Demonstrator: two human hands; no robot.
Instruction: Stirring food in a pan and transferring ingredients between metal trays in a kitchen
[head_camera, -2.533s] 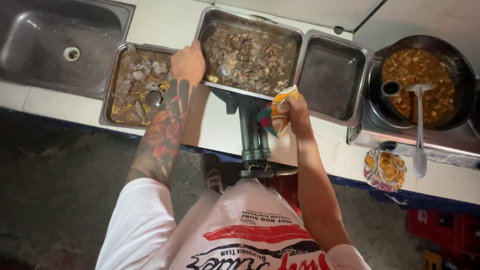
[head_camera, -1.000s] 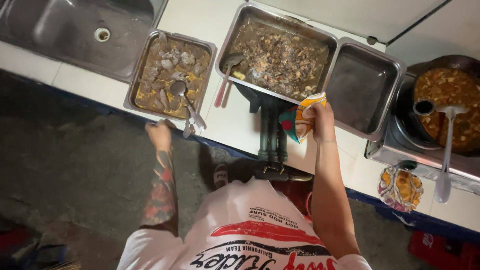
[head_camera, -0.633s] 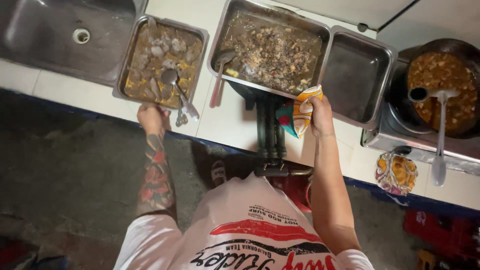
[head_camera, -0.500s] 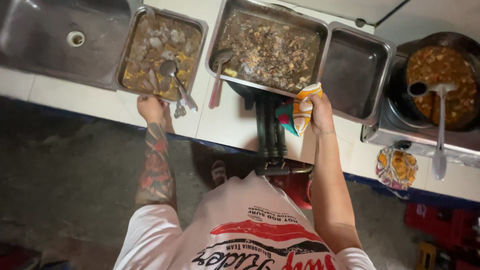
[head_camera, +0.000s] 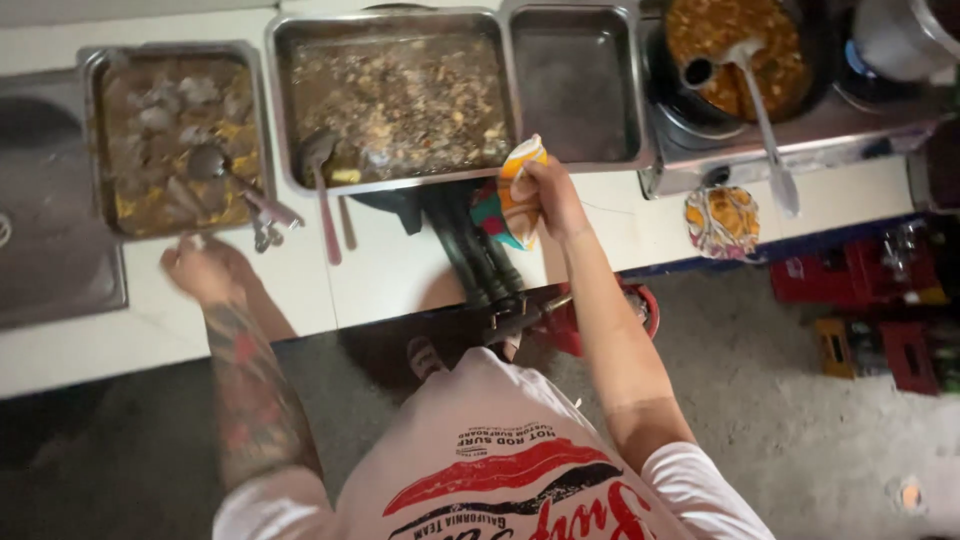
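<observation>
My right hand (head_camera: 552, 196) is shut on a folded orange, white and green cloth (head_camera: 510, 195), pressed against the front rim of the middle steel tray (head_camera: 400, 186), which is full of a brown chopped meat dish. My left hand (head_camera: 207, 268) is motion-blurred over the white counter (head_camera: 390, 275), just in front of the left steel tray (head_camera: 88, 150) of chunky stew. It lies close to the handle of the spoon (head_camera: 222, 170) that rests in that tray. Whether this hand holds anything is unclear.
A second spoon (head_camera: 322, 190) leans out of the middle tray. To the right are an empty steel tray (head_camera: 575, 85), a pot of orange stew (head_camera: 725, 40) with a ladle (head_camera: 768, 120), and a patterned cloth (head_camera: 722, 221). A sink (head_camera: 45, 230) lies left, black pipes (head_camera: 475, 255) below, red crates (head_camera: 860, 280) on the floor.
My left hand left the middle tray, dropped, then rose to the counter by the left tray's spoon. My right hand has stayed on the cloth at the middle tray.
</observation>
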